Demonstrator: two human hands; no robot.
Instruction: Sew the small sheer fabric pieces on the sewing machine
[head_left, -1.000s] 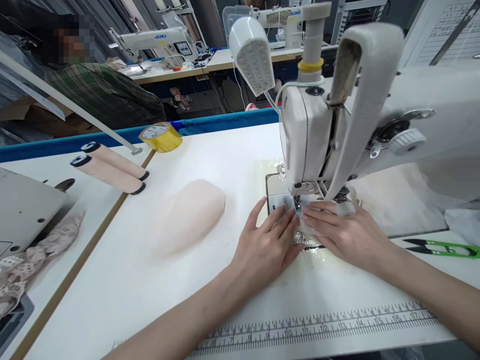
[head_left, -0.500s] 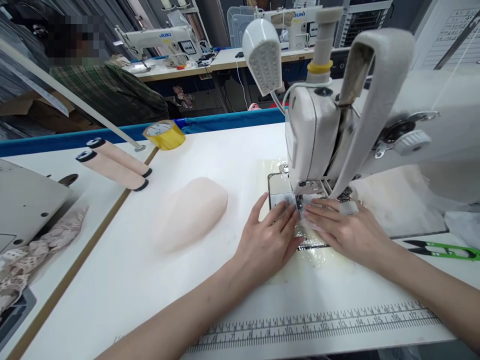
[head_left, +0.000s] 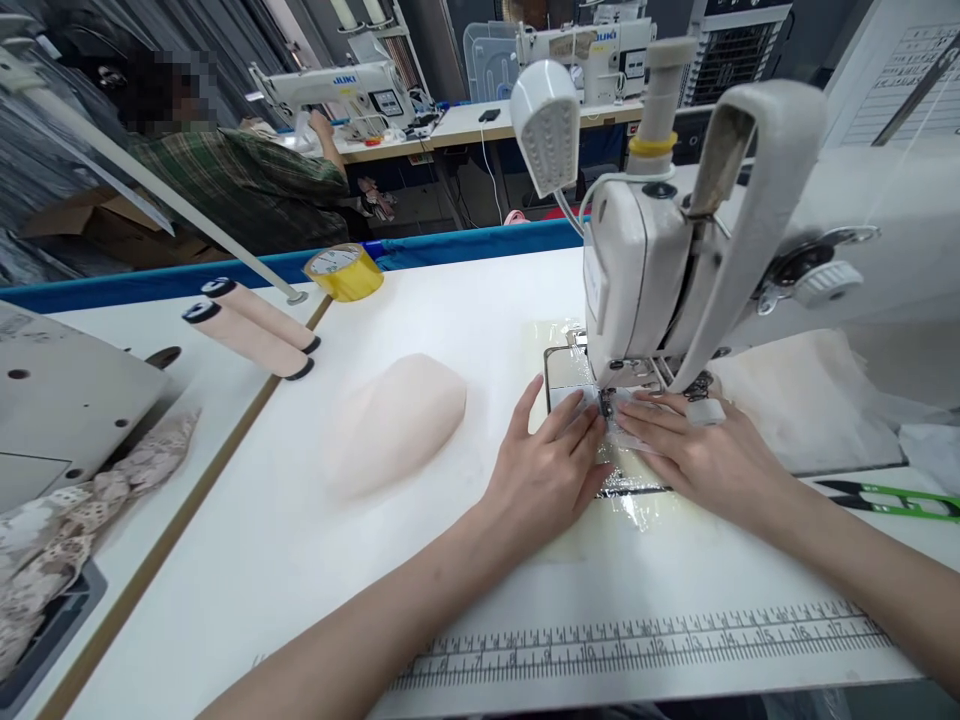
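My left hand (head_left: 551,455) lies palm down just left of the presser foot (head_left: 607,402), its fingers spread and flat. On the other side my right hand (head_left: 705,450) rests with fingers stretched out toward the foot. Both sets of fingertips press on a small piece of thin, whitish sheer fabric (head_left: 626,436) under the foot, partly hidden by the hands. Above them stands the head of a white sewing machine (head_left: 630,270). A small white wrap or tag (head_left: 706,412) sits on a finger of my right hand.
A beige moulded cup (head_left: 405,420) lies left. Two thread spools (head_left: 247,340) and yellow tape (head_left: 345,273) are behind it. Green thread snips (head_left: 892,499) and pale fabric (head_left: 802,395) lie right. A ruler strip (head_left: 637,645) runs along the front. A co-worker (head_left: 240,185) sits beyond.
My view has shifted slightly, so the scene sits a little farther right. Both hands stay beside the presser foot. The co-worker's hand now shows raised at the far machine.
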